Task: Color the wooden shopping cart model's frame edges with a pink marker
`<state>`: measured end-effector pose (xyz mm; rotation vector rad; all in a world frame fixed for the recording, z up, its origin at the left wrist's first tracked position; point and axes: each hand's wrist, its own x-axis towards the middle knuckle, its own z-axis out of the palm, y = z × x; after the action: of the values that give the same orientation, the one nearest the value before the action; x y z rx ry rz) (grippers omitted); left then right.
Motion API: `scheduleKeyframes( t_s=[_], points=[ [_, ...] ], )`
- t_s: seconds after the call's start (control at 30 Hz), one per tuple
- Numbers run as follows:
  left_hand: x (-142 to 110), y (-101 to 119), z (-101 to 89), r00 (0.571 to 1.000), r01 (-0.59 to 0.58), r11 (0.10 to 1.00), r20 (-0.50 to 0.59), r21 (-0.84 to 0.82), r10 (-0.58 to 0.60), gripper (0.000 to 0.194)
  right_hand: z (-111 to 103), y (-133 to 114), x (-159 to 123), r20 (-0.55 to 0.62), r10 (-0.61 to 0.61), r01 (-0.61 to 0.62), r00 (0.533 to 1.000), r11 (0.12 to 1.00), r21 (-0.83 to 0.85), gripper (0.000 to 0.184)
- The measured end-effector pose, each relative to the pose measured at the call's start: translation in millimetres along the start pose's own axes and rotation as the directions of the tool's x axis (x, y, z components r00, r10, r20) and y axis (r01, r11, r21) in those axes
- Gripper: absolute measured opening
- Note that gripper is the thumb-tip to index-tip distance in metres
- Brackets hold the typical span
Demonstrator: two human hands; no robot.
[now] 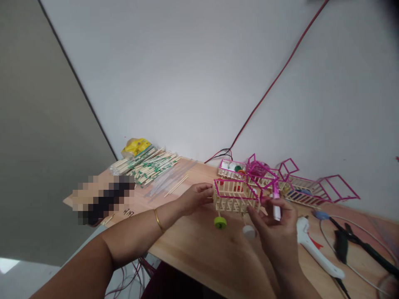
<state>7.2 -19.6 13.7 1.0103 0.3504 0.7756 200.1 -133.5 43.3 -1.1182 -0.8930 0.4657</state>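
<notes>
A small cart model built of wooden sticks (232,203), with pink-coloured top edges and bottle-cap wheels, is between my two hands over the table. My left hand (199,198) grips its left end, fingers curled at the corner. My right hand (277,224) holds the right end with the thumb against its side. Between the fingers of that hand stands a pink marker (276,201) with a white lower end. A lime green cap wheel (220,223) and a white cap wheel (248,231) show under the cart. The far wheels are partly hidden.
More pink-edged stick models (307,191) stand along the wall. To the right lie a white glue gun (318,249), a dark-handled tool (368,249) and cables. Wrapped chopsticks (152,168), a yellow bag (136,146) and loose sticks (176,185) lie at the left of the wooden table (193,245).
</notes>
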Motion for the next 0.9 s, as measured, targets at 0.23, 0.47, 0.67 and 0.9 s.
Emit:
scheduleKeyframes(
  t_s=[0.23, 0.47, 0.67, 0.9],
  points=[
    [-3, 7, 11.3, 0.981, -0.082, 0.996, 0.180, 0.028, 0.075, 0.086, 4, 4, -7, -0.007, -0.096, 0.094, 0.995, 0.991, -0.094, 0.054],
    [-6, 12, 9.7, 0.985, 0.010, 0.999, 0.172, -0.030, -0.005, 0.070, -4, 3, -6, 0.103, -0.254, 0.256, 0.962, 0.967, -0.005, 0.047],
    [-8, 13, 8.1, 0.977, 0.072, 0.995, 0.205, -0.073, -0.056, 0.070, -8, 4, 5, 0.063, 0.024, -0.022, 0.998, 0.999, -0.029, 0.051],
    [-4, 7, 4.8, 0.991, 0.079, 0.996, 0.116, -0.040, -0.074, 0.063, -10, 7, 3, 0.090, 0.119, -0.123, 0.989, 0.992, 0.036, 0.050]
  ],
)
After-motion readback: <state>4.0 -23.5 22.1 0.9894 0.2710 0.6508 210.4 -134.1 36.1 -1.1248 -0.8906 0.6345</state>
